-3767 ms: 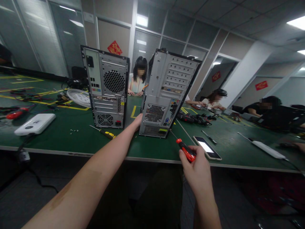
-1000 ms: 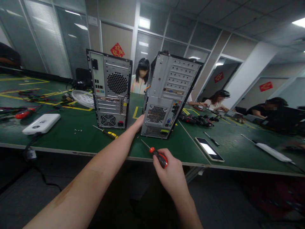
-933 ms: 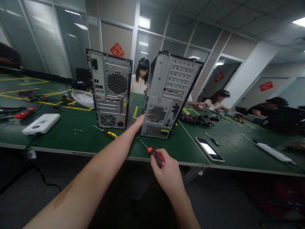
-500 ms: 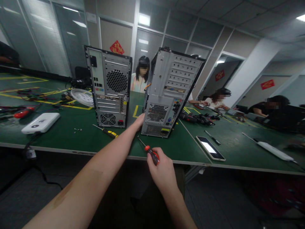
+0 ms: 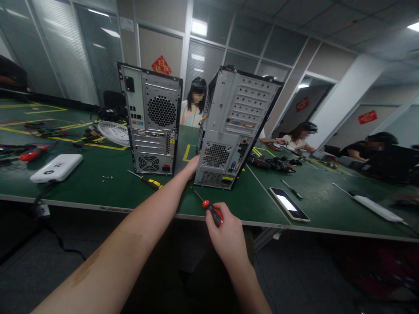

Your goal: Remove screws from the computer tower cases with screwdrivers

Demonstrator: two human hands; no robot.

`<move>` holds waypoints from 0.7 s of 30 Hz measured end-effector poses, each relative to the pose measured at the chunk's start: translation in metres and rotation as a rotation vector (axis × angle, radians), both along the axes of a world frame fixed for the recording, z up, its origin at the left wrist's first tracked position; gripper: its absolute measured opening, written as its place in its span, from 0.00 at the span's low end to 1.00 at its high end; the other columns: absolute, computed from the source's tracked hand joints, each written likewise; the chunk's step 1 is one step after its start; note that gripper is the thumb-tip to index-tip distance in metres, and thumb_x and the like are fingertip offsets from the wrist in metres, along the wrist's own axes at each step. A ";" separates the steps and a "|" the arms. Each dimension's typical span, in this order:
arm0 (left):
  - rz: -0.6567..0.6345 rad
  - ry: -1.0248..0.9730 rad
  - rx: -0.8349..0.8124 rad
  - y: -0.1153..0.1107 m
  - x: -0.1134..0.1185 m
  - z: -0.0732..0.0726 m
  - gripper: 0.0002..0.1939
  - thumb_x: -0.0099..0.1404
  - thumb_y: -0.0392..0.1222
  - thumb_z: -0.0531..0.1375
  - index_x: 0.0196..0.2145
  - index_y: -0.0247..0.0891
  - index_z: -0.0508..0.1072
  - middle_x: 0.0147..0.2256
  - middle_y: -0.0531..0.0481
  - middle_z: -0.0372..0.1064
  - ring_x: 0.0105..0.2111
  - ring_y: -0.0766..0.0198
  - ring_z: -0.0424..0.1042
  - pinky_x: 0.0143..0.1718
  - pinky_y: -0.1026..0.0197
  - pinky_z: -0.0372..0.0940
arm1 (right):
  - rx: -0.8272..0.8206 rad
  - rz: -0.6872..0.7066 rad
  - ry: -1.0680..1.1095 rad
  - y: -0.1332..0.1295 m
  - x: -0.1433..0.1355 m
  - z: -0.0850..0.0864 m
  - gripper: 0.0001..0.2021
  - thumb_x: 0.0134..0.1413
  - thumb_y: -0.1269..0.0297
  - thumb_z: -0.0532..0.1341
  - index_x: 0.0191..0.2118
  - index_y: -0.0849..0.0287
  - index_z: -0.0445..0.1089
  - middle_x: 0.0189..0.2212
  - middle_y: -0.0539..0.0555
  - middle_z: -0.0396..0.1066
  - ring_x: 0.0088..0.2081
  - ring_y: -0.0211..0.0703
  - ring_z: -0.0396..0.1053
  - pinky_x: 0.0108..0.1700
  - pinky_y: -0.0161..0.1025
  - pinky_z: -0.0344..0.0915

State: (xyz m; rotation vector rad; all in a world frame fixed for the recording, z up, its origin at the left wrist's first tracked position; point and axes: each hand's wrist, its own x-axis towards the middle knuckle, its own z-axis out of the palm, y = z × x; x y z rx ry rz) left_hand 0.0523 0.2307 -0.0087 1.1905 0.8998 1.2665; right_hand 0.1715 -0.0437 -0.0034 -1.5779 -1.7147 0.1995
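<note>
Holds a red and black screwdriver (image 5: pixel 214 213) in the right hand (image 5: pixel 227 226), fingers closed around the handle, over the near edge of the green table (image 5: pixel 248 205). Points the thin metal tip up and left, now by the bottom left corner of a tall gray metal computer case (image 5: pixel 237 117), not by the right corner like 3.8 s ago. Keeps the left hand (image 5: pixel 194 168) at the low left side of the case, same as before; hides the fingers, so cannot tell if open or gripping. Stands the case just beyond the right hand and right beside the left. Shows a yellow and black screwdriver (image 5: pixel 151 182) near the left arm, a lit phone (image 5: pixel 289 204) to the right, a second computer case (image 5: pixel 152 122) to the left, then a person (image 5: pixel 193 109) behind.
</note>
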 end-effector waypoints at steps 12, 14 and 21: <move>0.005 -0.011 0.021 -0.001 0.000 0.000 0.22 0.69 0.59 0.61 0.45 0.41 0.85 0.44 0.43 0.84 0.51 0.51 0.80 0.57 0.52 0.70 | -0.045 -0.040 0.078 -0.006 0.024 0.018 0.12 0.63 0.50 0.60 0.41 0.52 0.73 0.33 0.52 0.80 0.34 0.49 0.78 0.39 0.41 0.67; 0.003 -0.008 0.017 0.001 0.000 -0.001 0.23 0.68 0.61 0.62 0.46 0.41 0.85 0.45 0.43 0.84 0.51 0.51 0.80 0.57 0.51 0.70 | -0.058 -0.058 0.082 -0.007 0.029 0.021 0.13 0.63 0.49 0.60 0.41 0.52 0.74 0.33 0.52 0.80 0.34 0.49 0.78 0.39 0.41 0.67; -0.024 -0.016 0.014 -0.005 0.001 0.004 0.22 0.70 0.58 0.60 0.46 0.41 0.84 0.44 0.44 0.84 0.50 0.52 0.80 0.57 0.53 0.70 | -0.095 -0.080 0.084 -0.007 0.051 0.029 0.16 0.60 0.46 0.61 0.39 0.53 0.75 0.33 0.53 0.80 0.34 0.50 0.78 0.38 0.42 0.67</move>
